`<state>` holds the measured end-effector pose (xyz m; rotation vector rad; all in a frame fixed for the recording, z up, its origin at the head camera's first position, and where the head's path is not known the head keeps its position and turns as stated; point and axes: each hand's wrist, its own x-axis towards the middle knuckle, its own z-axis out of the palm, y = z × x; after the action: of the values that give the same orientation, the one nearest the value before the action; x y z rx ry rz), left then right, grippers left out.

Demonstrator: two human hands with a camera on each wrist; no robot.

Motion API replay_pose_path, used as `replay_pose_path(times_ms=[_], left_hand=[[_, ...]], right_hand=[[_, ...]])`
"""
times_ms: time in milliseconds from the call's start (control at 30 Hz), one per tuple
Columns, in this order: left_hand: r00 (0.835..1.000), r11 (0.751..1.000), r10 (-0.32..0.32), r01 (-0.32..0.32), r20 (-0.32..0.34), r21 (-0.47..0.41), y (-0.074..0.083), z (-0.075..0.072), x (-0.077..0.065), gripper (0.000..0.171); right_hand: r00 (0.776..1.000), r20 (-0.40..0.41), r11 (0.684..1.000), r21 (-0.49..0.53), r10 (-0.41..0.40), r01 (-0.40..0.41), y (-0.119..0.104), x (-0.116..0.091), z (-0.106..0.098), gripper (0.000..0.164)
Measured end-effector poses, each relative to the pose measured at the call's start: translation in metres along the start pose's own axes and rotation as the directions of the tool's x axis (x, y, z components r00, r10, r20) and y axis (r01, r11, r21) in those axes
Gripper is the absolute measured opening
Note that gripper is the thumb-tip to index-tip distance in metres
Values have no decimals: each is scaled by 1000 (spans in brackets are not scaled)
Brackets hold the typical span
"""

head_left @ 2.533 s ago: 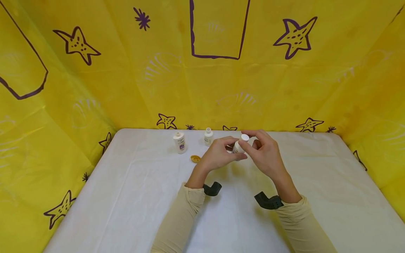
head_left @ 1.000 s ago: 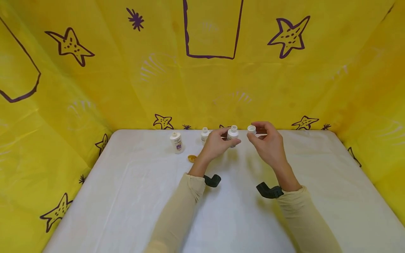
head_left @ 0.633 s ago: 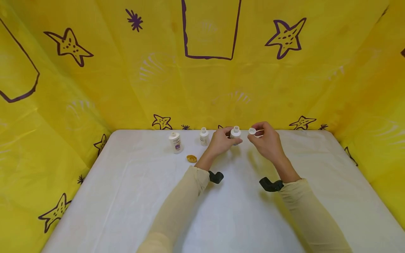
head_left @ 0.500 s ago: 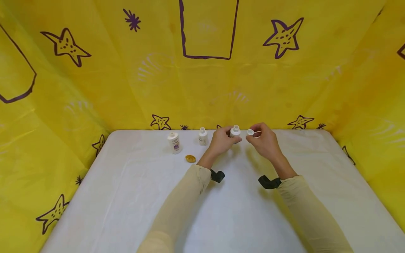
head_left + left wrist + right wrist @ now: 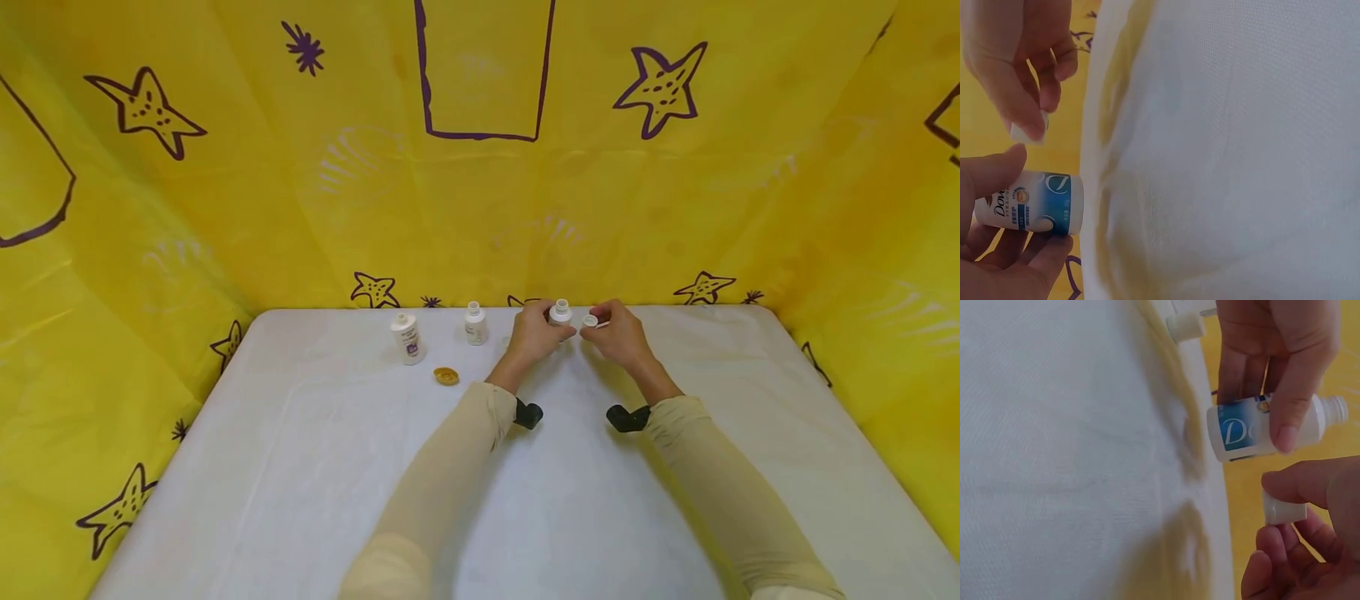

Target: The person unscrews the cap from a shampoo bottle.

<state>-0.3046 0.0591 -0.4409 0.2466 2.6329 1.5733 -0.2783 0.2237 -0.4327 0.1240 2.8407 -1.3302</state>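
Note:
My left hand [image 5: 534,333] grips a small white bottle with a blue Dove label [image 5: 1054,203], its threaded neck uncovered. The bottle [image 5: 560,314] is held above the far part of the table, mouth up. Just right of it, my right hand [image 5: 622,340] pinches a white screw cap [image 5: 1285,510] between thumb and fingers. The cap's hollow side faces up, apart from the bottle. In the left wrist view, fingers mostly cover the cap [image 5: 1019,134].
Left of the hands stand a larger uncapped white bottle [image 5: 408,340] and a smaller one [image 5: 476,325]. A yellow-orange oval piece [image 5: 446,377] lies before them. Another white cap [image 5: 1186,327] rests near the left hand. Behind the white-covered table [image 5: 300,467] hangs a yellow curtain [image 5: 480,217].
The cap has come off the bottle; earlier it sat at the bottle's neck in my right fingers. Both hands have since moved towards the table's far edge, and the right has drawn nearer the left.

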Motion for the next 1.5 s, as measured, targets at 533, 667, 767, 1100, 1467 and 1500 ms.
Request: replay_pose_path(times_ms=[533, 667, 767, 1100, 1467, 1500], left_hand=[[1000, 1000, -22, 22, 19, 7, -11, -1, -1, 45], [999, 1000, -24, 24, 24, -12, -13, -2, -1, 47], [999, 1000, -23, 23, 29, -19, -15, -2, -2, 49], [998, 999, -39, 40, 58, -22, -17, -3, -1, 55], [1000, 998, 21, -22, 9, 53, -20, 5, -3, 56], [999, 997, 36, -36, 6, 72, -19, 6, -3, 57]], right_hand=[[997, 77, 996, -87, -10, 16, 10, 6, 13, 42], [996, 83, 994, -104, -11, 19, 12, 6, 14, 41], [995, 95, 992, -125, -10, 21, 13, 6, 14, 41], [989, 144, 984, -170, -32, 56, 20, 6, 19, 37], [986, 162, 980, -181, -49, 78, 19, 5, 21, 39], [985, 167, 981, -180, -47, 77, 20, 5, 20, 40]])
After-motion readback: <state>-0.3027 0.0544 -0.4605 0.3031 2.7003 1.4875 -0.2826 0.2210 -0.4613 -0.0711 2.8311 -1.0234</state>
